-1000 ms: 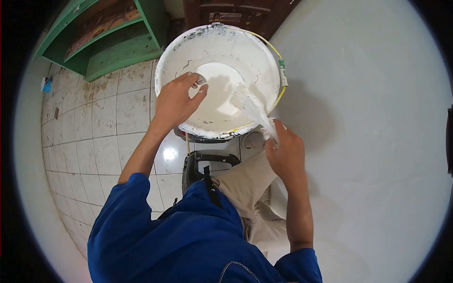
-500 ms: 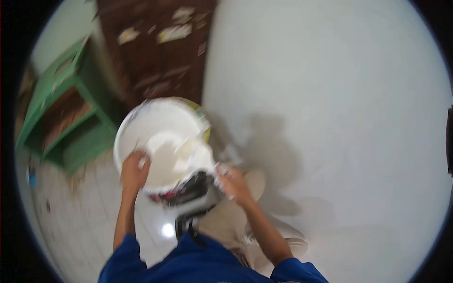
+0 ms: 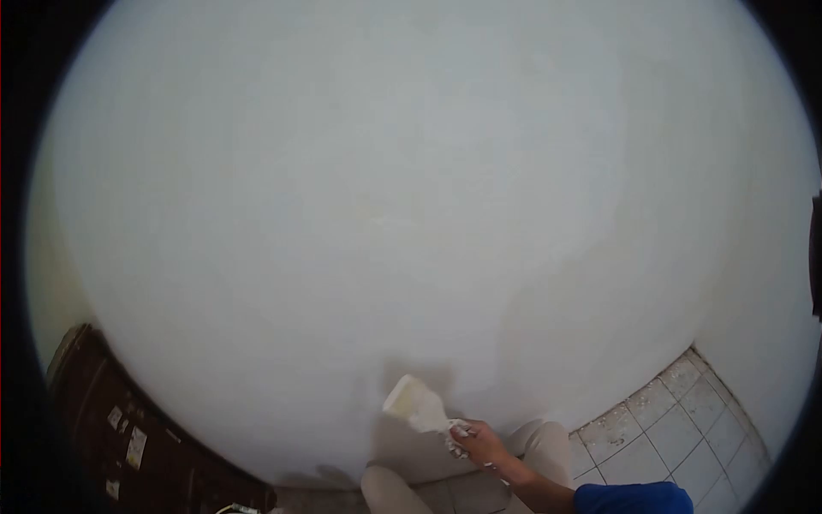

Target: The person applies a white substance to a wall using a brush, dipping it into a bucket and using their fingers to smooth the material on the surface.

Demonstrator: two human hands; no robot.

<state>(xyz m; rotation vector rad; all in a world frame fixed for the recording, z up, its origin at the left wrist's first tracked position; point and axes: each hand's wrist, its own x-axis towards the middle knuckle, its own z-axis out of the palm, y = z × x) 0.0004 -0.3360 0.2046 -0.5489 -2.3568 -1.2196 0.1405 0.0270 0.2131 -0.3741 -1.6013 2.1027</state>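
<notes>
My right hand (image 3: 473,442), spotted with white paint, is closed around the handle of a wide paintbrush (image 3: 419,404). White paint coats the brush, and its bristle end points up and to the left. Behind it stands the large white wall (image 3: 385,223), where the brush throws a shadow close by. My left hand is out of the picture.
A dark brown wooden piece (image 3: 141,428) with peeling stickers stands against the wall at lower left. A sliver of a bucket rim (image 3: 235,509) shows at the bottom edge. Grey-white floor tiles (image 3: 651,420) run along the wall at right. My knees (image 3: 548,450) are close to the wall.
The view has swung from the paint bucket up to the wall. My right hand has brought the paintbrush from over the bucket to in front of the wall; my left hand has left the view.
</notes>
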